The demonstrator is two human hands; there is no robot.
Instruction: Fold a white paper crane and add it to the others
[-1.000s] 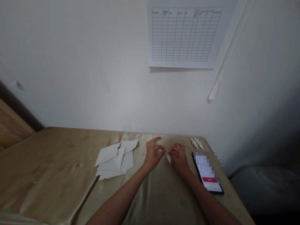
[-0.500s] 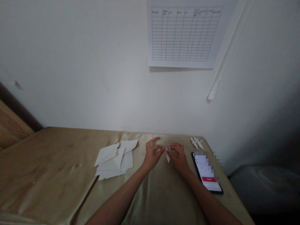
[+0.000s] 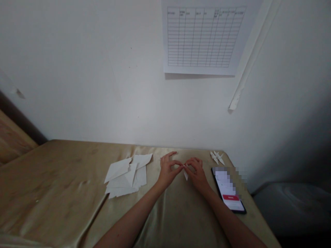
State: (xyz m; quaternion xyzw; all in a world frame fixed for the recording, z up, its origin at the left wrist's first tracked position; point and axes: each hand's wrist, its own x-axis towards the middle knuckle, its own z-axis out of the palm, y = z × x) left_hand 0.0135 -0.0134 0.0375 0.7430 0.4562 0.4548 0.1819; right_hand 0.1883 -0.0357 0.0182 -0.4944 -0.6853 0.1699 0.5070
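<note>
A small folded white paper (image 3: 186,176) is pinched between my two hands, above the cloth-covered table (image 3: 181,213). My left hand (image 3: 168,169) grips its upper end with thumb and forefinger, the other fingers raised. On the other side, my right hand (image 3: 197,173) pinches the same folded paper, its thumb and forefinger nearly meeting those of my left. Most of the folded paper is hidden by the fingers; a pointed tip hangs below. Folded paper cranes (image 3: 217,157) lie at the table's back right corner.
Several white paper sheets (image 3: 121,184) lie overlapping to the left of my hands. A phone (image 3: 227,189) with its screen lit rests right of my right forearm. Behind the table rises a white wall (image 3: 103,86) with a printed table sheet (image 3: 204,41) on it.
My fingertips have drawn closer together over the folded paper, and less of it shows. Its hanging tip has shifted slightly. The other things are unmoved.
</note>
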